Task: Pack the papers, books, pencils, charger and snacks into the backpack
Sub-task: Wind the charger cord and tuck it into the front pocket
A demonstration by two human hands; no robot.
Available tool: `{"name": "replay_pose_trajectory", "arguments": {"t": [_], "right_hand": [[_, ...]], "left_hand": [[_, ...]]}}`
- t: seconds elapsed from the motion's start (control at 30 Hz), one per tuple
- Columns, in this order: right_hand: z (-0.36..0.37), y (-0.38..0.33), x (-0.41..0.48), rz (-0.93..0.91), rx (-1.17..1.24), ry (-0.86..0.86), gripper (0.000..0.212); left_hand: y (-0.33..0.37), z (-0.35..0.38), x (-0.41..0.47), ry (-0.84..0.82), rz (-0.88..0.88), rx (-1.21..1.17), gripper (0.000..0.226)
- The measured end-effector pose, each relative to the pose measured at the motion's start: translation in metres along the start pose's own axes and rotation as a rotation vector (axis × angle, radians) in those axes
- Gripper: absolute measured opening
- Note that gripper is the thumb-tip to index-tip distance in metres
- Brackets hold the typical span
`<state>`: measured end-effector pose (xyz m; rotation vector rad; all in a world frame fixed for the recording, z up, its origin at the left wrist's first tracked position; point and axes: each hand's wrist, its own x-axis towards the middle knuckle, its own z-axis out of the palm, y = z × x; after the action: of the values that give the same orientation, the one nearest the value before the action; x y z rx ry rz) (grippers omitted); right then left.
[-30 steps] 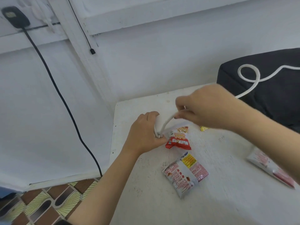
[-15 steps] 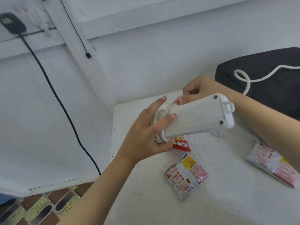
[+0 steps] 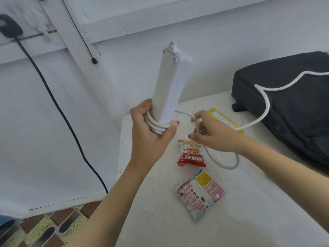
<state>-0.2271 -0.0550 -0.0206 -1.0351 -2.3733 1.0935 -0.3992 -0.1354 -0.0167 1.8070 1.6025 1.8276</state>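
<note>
Head view: charger (image 3: 169,82) held upright, lower end and wound coils clenched within left hand (image 3: 151,138). Slack cord (image 3: 231,166) pinched at right hand (image 3: 213,136) fingertips, trailing across backpack (image 3: 302,125). Body judged stiff, light; cord limp, best gripped over coils.

Backpack (image 3: 293,122) — R part off-frame

A white strip (image 3: 168,86), wound with white cord (image 3: 155,126), stands against a white wall (image 3: 213,50) at centre frame. At right sits a black backpack (image 3: 293,107). On the white, dark-speckled table (image 3: 249,220) lie a red-and-white packet (image 3: 191,154), a silver packet (image 3: 199,193) printed red and yellow, and a yellow packet (image 3: 222,120). A black cable (image 3: 62,114) crosses the left; lower left, brown and yellow-striped tiles (image 3: 53,229).
</note>
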Motion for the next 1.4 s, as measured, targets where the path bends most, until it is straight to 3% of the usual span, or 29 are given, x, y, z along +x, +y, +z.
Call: {"name": "replay_pose_trajectory", "arguments": {"t": [0.1,0.37,0.47,0.67,0.77,0.93,1.17,1.4], "right_hand": [[-0.004,-0.005,-0.004,0.054,-0.132,-0.111,0.036],[-0.007,-0.019,-0.011,0.169,-0.4,-0.309,0.01],[-0.005,-0.022,-0.013,0.183,-0.601,-0.354,0.01],[0.002,-0.031,-0.025,0.083,-0.904,-0.201,0.027],[0.004,-0.035,-0.03,0.024,-0.905,-0.16,0.025],[0.017,-0.037,-0.032,-0.056,-0.868,-0.196,0.004],[0.016,-0.035,-0.034,-0.124,-0.729,-0.215,0.015],[0.012,-0.031,-0.034,-0.257,-0.911,-0.041,0.021]], "left_hand": [[-0.006,-0.001,0.002,-0.012,-0.056,0.033,0.065],[-0.019,0.004,-0.005,-0.111,-0.071,0.189,0.068],[-0.022,0.006,-0.006,-0.156,-0.059,0.334,0.07],[-0.034,0.012,-0.006,-0.189,-0.014,0.643,0.071],[-0.038,0.012,-0.008,-0.158,-0.088,0.674,0.068],[-0.044,0.015,-0.009,-0.159,-0.064,0.758,0.068],[-0.052,0.012,-0.01,-0.184,-0.009,0.863,0.072],[-0.052,0.008,-0.007,-0.327,-0.12,0.779,0.08]]}}
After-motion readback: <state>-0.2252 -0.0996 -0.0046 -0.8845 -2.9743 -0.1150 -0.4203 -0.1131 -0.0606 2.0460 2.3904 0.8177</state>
